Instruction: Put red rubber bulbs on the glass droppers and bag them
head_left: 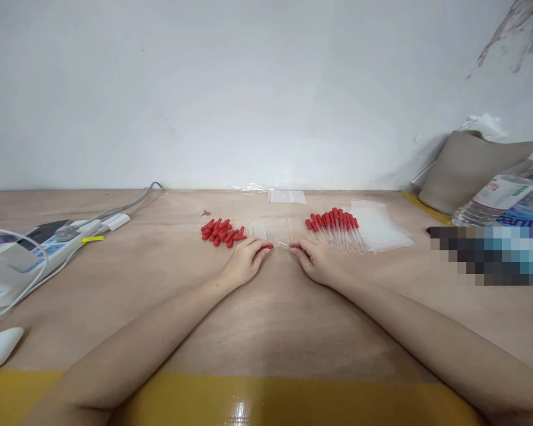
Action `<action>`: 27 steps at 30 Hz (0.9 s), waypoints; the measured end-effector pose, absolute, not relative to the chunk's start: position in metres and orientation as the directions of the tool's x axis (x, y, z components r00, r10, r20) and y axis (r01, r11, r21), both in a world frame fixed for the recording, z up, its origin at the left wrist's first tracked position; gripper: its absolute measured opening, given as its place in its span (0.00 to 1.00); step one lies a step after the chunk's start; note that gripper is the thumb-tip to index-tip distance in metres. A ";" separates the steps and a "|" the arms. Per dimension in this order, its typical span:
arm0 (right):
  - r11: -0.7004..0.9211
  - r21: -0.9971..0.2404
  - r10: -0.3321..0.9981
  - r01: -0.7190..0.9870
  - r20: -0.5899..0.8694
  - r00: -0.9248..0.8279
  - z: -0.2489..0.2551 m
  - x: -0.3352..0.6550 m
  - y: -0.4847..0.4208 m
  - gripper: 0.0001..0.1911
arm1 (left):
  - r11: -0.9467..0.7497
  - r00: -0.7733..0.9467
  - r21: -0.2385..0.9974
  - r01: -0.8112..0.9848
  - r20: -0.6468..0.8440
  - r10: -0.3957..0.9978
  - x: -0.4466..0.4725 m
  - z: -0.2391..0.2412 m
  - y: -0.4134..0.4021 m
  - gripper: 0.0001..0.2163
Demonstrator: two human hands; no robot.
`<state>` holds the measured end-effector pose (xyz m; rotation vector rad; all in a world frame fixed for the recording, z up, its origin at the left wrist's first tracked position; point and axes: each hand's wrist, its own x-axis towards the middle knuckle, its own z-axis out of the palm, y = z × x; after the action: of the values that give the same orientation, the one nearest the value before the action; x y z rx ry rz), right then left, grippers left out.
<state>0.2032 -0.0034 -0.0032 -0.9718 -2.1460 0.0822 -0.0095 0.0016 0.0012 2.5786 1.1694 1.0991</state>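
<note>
My left hand (245, 259) is closed in a pinch on a small red rubber bulb (270, 246). Facing it, my right hand (316, 258) pinches a clear dropper tube (283, 244), whose end points toward the bulb with a small gap between them. Behind my hands lies a row of loose clear tubes (268, 229). To the left of them is a pile of red rubber bulbs (217, 231). Beyond my right hand, several droppers with red bulbs (335, 218) lie fanned out, their clear tubes pointing toward me.
Clear plastic bags (377, 228) lie right of the droppers, a small bag (287, 196) near the wall. A power strip (57, 248) with cables is on the left, above a white rounded object (0, 349). Water bottles (492, 192) and a grey bag-like object (455, 168) stand right.
</note>
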 end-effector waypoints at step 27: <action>0.719 -0.091 0.613 0.689 0.549 -0.568 -0.001 0.203 -0.006 0.13 | -0.775 0.559 0.379 0.506 0.540 0.629 -0.009 0.002 0.000 0.08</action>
<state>0.2033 -0.0061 -0.0011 -0.9873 -2.3636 -0.1783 -0.0086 0.0003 0.0016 2.6112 0.9600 1.0126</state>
